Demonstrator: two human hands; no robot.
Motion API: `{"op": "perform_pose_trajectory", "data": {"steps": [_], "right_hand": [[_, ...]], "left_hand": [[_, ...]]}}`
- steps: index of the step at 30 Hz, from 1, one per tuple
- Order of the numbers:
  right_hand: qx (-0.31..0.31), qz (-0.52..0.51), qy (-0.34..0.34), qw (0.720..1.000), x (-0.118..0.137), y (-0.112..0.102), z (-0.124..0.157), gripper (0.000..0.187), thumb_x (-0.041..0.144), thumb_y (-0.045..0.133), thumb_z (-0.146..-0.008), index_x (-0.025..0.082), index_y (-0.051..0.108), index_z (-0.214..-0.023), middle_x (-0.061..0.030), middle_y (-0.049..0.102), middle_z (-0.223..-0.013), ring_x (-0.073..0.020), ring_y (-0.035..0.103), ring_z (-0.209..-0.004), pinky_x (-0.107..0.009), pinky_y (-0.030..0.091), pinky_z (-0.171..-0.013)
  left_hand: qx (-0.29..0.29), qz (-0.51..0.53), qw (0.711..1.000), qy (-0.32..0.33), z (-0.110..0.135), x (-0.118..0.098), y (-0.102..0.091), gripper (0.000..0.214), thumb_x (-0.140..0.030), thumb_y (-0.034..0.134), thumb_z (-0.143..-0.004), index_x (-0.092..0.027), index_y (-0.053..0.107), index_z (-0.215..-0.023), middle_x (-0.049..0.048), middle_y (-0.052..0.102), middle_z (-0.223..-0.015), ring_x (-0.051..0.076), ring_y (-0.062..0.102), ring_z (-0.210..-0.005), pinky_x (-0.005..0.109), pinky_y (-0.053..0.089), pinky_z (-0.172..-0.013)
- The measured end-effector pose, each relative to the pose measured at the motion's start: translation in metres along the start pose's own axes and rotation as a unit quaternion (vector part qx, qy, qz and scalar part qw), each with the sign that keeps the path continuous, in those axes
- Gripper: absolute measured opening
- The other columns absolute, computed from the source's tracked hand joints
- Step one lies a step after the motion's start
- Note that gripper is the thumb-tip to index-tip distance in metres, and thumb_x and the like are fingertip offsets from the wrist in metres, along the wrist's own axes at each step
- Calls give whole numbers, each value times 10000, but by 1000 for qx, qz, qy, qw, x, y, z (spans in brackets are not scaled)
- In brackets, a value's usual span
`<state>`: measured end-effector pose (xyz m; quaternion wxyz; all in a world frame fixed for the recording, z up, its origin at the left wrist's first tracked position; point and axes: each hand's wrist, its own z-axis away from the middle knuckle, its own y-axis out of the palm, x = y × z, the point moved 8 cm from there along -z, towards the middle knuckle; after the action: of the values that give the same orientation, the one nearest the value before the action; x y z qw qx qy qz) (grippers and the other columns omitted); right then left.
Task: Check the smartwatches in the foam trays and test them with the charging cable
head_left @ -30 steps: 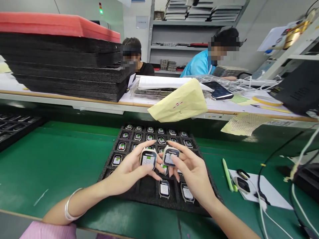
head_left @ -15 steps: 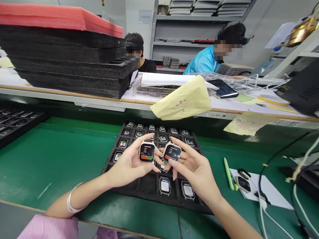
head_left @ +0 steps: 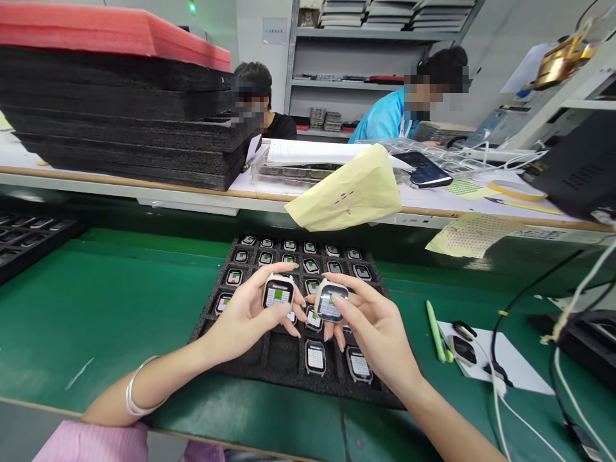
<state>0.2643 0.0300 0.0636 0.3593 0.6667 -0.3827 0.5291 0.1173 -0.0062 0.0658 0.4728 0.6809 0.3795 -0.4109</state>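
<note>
My left hand [head_left: 255, 316] is closed on a strapless smartwatch [head_left: 278, 292], its lit screen facing me with a white grid and a green block. In my right hand [head_left: 368, 313] sits a second smartwatch [head_left: 329, 304]; the thumb lies over its screen, which shows a similar white and green pattern. Both watches are held side by side above a black foam tray [head_left: 283, 354]. Rows of similar watches lie in the tray's pockets, among them one watch [head_left: 315, 357] and another watch [head_left: 359, 364] in the front row. My hands hide part of the middle rows.
A stack of black foam trays [head_left: 120, 122] with a red foam sheet [head_left: 110, 32] stands on the shelf at left. At right lie a green pen [head_left: 436, 330], a paper with a watch [head_left: 462, 350], and cables [head_left: 498, 410]. Two people sit beyond the shelf.
Both held watch screens have switched from dark pages with red and green buttons to white grids with green. My right thumb has moved up onto its watch's screen.
</note>
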Motion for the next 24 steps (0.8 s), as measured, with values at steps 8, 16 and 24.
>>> {"op": "perform_pose_trajectory", "data": {"steps": [8, 16, 24], "right_hand": [[83, -47, -6, 995, 3, 11, 3, 527, 196, 665, -859, 230, 484, -1353, -94, 680, -960, -207, 672, -690, -250, 537, -459], [65, -22, -1, 998, 0, 14, 3, 554, 163, 696, -843, 243, 486, -1349, -88, 687, -1006, -165, 674, -681, -209, 543, -473], [114, 71, -5, 991, -10, 20, 7, 596, 174, 668, -857, 257, 412, -1389, -78, 680, -1035, -206, 706, -792, -252, 587, -561]], "left_hand": [[-26, -12, 1000, -2, -4, 5, -8, 382, -247, 589, -882, -183, 483, -1244, 41, 593, -855, 154, 628, -709, 231, 568, -516], [18, 29, 999, 27, 0, -2, -3, 616, -89, 652, -792, -219, 407, -1341, 74, 585, -1039, 198, 622, -919, 301, 579, -743], [5, 0, 1000, -26, 8, 12, -10, 563, -135, 624, -852, -236, 388, -1353, 60, 590, -1019, 162, 627, -881, 294, 584, -748]]}}
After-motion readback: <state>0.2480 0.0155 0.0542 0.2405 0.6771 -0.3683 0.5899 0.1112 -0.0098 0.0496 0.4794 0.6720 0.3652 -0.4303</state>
